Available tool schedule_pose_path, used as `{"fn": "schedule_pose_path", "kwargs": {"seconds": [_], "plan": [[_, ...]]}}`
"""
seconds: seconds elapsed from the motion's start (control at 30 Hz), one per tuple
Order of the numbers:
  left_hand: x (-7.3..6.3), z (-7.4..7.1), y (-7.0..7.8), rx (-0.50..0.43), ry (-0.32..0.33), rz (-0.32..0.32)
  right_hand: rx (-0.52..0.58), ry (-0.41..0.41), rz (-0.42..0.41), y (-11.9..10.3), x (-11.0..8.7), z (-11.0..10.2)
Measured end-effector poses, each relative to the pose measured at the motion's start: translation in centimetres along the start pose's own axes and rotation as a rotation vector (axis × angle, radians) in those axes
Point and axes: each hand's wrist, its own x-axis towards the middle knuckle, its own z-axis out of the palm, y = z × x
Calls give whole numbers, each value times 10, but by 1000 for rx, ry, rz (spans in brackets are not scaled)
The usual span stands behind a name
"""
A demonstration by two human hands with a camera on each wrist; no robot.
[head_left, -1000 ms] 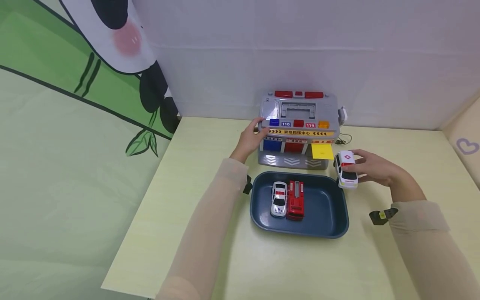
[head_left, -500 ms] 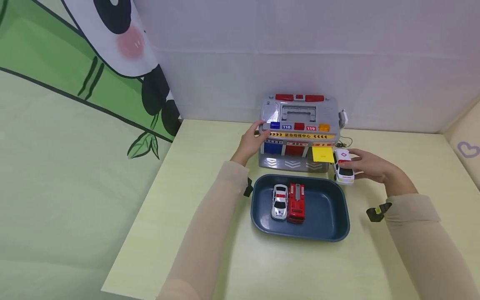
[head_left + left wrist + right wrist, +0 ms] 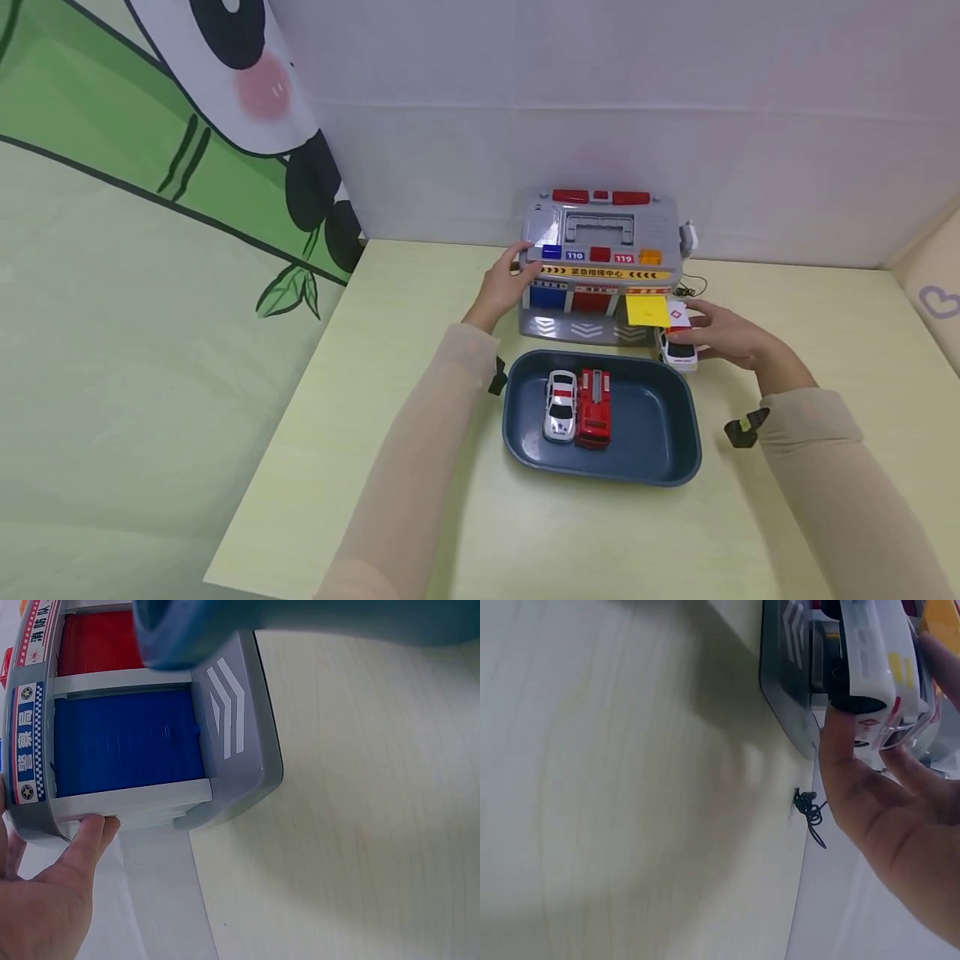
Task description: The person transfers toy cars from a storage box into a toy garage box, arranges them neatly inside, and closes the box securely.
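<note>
A grey toy rescue station [image 3: 543, 225] with blue and red doors stands against the back wall. Its yellow flap [image 3: 648, 311] at the right door sticks out, raised. My left hand [image 3: 501, 287] holds the station's left end, fingers at the roof edge; in the left wrist view its fingertips [image 3: 94, 829] touch the side beside the blue door [image 3: 127, 742]. With my right hand [image 3: 727, 337] I grip a white toy ambulance [image 3: 681, 350] by its sides, close to the station's front right corner. The flap overlaps the ambulance's rear in the head view.
A dark blue tray [image 3: 652, 475] sits in front of the station, holding a white toy police car [image 3: 560, 408] and a red toy fire truck [image 3: 594, 412]. A thin dark cord [image 3: 808, 806] lies bundled right of the station. The table [image 3: 360, 417] ends at the left.
My right hand has carried the ambulance leftward, from beside the tray's corner to the yellow flap. The left hand keeps its place on the station.
</note>
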Motion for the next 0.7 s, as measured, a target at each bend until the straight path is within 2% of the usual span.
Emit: {"fn": "schedule_pose_path", "kwargs": {"seconds": [0.37, 0.7], "plan": [[-2, 0, 3, -7, 3, -7, -28, 31, -17, 4, 9, 13], [-4, 0, 3, -1, 6, -14, -20, 110, -43, 7, 8, 27]]}}
